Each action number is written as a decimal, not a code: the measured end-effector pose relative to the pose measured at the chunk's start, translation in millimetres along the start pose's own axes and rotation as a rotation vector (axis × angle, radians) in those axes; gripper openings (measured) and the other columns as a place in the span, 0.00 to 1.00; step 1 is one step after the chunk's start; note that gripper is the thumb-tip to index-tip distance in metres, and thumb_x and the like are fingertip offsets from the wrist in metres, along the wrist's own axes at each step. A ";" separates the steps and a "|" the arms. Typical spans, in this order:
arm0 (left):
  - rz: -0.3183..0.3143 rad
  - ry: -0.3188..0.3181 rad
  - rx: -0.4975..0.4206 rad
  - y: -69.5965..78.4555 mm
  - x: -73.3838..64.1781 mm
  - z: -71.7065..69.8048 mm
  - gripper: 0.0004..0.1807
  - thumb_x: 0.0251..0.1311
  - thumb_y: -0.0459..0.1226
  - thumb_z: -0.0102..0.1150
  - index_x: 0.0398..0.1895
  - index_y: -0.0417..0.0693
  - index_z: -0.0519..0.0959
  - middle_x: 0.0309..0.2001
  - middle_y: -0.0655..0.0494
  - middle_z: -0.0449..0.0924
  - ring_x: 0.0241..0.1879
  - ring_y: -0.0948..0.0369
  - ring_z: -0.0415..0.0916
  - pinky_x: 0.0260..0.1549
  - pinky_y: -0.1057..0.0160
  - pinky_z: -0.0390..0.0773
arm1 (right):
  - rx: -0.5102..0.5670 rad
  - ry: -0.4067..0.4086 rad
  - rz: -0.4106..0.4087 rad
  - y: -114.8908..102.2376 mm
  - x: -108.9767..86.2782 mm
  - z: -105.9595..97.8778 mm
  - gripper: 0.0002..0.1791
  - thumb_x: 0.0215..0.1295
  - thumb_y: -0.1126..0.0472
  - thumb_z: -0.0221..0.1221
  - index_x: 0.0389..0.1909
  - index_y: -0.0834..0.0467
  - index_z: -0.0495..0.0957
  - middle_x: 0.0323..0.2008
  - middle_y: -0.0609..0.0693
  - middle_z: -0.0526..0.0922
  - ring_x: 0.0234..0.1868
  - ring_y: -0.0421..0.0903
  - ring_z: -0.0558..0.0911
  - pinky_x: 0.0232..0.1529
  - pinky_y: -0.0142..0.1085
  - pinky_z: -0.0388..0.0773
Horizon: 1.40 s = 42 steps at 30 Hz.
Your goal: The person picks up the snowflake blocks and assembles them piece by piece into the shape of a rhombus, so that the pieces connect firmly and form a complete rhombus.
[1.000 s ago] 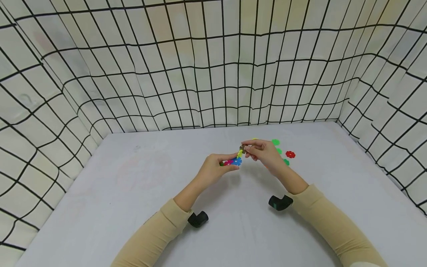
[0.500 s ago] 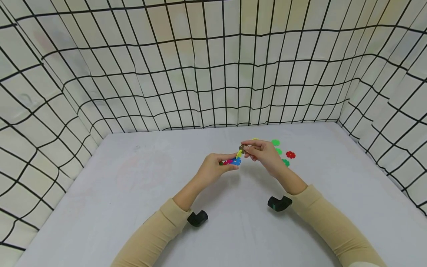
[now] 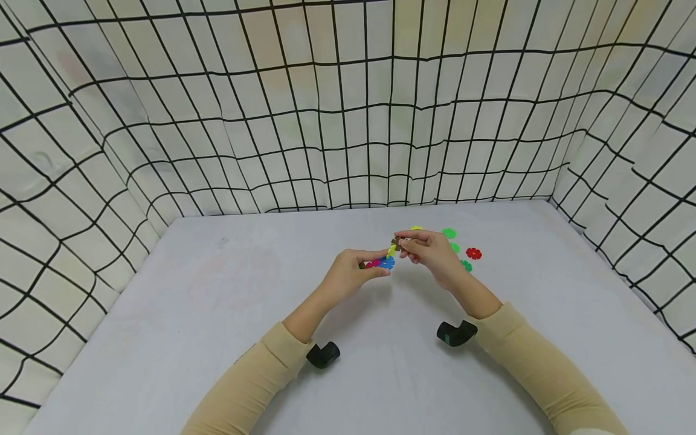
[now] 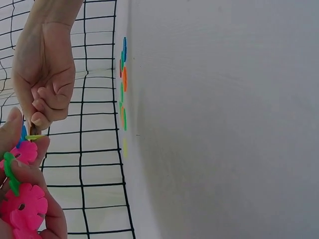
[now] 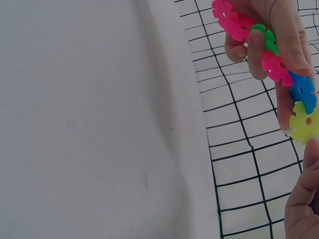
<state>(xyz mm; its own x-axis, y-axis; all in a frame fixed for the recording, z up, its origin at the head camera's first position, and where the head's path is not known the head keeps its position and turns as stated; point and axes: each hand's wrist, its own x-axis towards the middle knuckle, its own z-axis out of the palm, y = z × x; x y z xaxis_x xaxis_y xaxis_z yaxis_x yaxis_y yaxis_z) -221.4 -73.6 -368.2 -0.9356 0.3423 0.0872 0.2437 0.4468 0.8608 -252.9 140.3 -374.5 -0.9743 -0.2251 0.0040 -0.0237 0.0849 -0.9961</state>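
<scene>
My left hand [image 3: 348, 269] grips a chain of interlocking flower-shaped plastic discs between thumb and fingers. In the right wrist view the chain runs from pink discs [image 5: 243, 27] through a green disc [image 5: 269, 39], another pink disc [image 5: 277, 67] and a blue disc [image 5: 303, 91] to a yellow disc [image 5: 304, 123] at the end. My right hand [image 3: 433, 252] pinches a brown disc [image 3: 397, 243] right at the yellow one. Its fingertips meet the chain's end in the left wrist view, where the brown disc is mostly hidden.
Loose discs lie on the white tabletop [image 3: 228, 314] beyond my right hand, among them a red disc [image 3: 473, 254], a green disc [image 3: 449, 232] and a yellow disc [image 3: 416, 228]. Black elbow-shaped pieces [image 3: 323, 355] sit by both cuffs. White walls with a black grid [image 3: 348, 145] surround the table.
Both hands stay nearly in place, with the brown disc held against the yellow end of the chain. The brown disc has turned slightly in the right fingers.
</scene>
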 end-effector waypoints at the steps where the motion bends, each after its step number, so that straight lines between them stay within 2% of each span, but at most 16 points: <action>1: 0.001 0.000 -0.002 0.3 0.3 0.1 0.23 0.61 0.38 0.73 0.60 0.47 0.84 0.36 0.55 0.86 0.28 0.60 0.65 0.25 0.67 0.63 | 0.001 0.000 0.003 -0.7 -0.3 -0.2 0.20 0.76 0.65 0.58 0.63 0.72 0.75 0.35 0.47 0.85 0.37 0.45 0.81 0.37 0.30 0.77; 14: 0.011 -0.012 0.018 1.0 1.9 -0.4 0.23 0.62 0.37 0.72 0.61 0.46 0.83 0.32 0.54 0.84 0.28 0.61 0.66 0.24 0.68 0.63 | -0.043 -0.018 0.023 -0.6 1.2 -3.2 0.19 0.77 0.64 0.57 0.62 0.69 0.77 0.35 0.52 0.85 0.36 0.47 0.79 0.36 0.29 0.76; 18: 0.012 -0.009 0.008 1.1 2.2 -0.8 0.23 0.62 0.38 0.72 0.61 0.47 0.83 0.35 0.53 0.85 0.28 0.60 0.66 0.25 0.67 0.63 | -0.064 -0.038 -0.011 -2.2 1.1 -5.2 0.20 0.77 0.64 0.57 0.64 0.69 0.76 0.37 0.55 0.84 0.37 0.48 0.79 0.37 0.28 0.76; 25: -0.006 0.014 -0.017 2.4 1.5 2.1 0.24 0.62 0.37 0.72 0.62 0.49 0.83 0.51 0.48 0.86 0.36 0.58 0.74 0.28 0.67 0.70 | -0.120 -0.095 -0.080 -0.3 2.0 -9.6 0.22 0.81 0.56 0.53 0.67 0.63 0.74 0.36 0.54 0.82 0.33 0.45 0.76 0.35 0.29 0.76; 30: -0.012 0.010 -0.021 0.6 -0.1 6.3 0.24 0.63 0.38 0.72 0.63 0.53 0.83 0.56 0.48 0.84 0.44 0.58 0.77 0.33 0.66 0.75 | -0.201 -0.109 -0.116 6.2 2.4 -20.9 0.22 0.83 0.55 0.49 0.69 0.62 0.72 0.41 0.60 0.81 0.36 0.51 0.77 0.37 0.30 0.79; 34: -0.017 0.026 -0.011 -1.1 -1.8 6.1 0.24 0.62 0.40 0.73 0.62 0.56 0.83 0.58 0.50 0.83 0.49 0.58 0.78 0.37 0.65 0.77 | -0.254 -0.110 -0.121 8.9 3.4 -32.6 0.21 0.82 0.58 0.50 0.68 0.62 0.73 0.43 0.68 0.78 0.37 0.55 0.77 0.39 0.30 0.80; 37: -0.010 0.032 -0.004 -2.5 -1.9 4.3 0.24 0.61 0.40 0.74 0.62 0.56 0.83 0.57 0.50 0.84 0.48 0.58 0.78 0.36 0.65 0.76 | -0.275 -0.123 -0.132 9.1 3.9 -41.4 0.20 0.82 0.60 0.50 0.67 0.64 0.74 0.45 0.71 0.77 0.37 0.55 0.77 0.40 0.30 0.80; 42: -0.006 0.042 -0.001 -5.0 -1.3 1.6 0.24 0.60 0.39 0.74 0.61 0.56 0.84 0.53 0.52 0.86 0.42 0.60 0.77 0.32 0.66 0.73 | -0.338 -0.160 -0.154 10.1 2.9 -55.6 0.19 0.82 0.61 0.50 0.66 0.65 0.74 0.45 0.69 0.79 0.38 0.56 0.78 0.43 0.32 0.81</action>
<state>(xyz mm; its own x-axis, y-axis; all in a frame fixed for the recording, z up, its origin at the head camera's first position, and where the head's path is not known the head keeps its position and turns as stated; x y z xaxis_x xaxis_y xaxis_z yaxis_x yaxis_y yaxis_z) -221.0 -75.0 -373.3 -0.9471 0.3041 0.1031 0.2376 0.4477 0.8620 -268.4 194.5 -379.6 -0.9073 -0.4057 0.1104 -0.2648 0.3473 -0.8996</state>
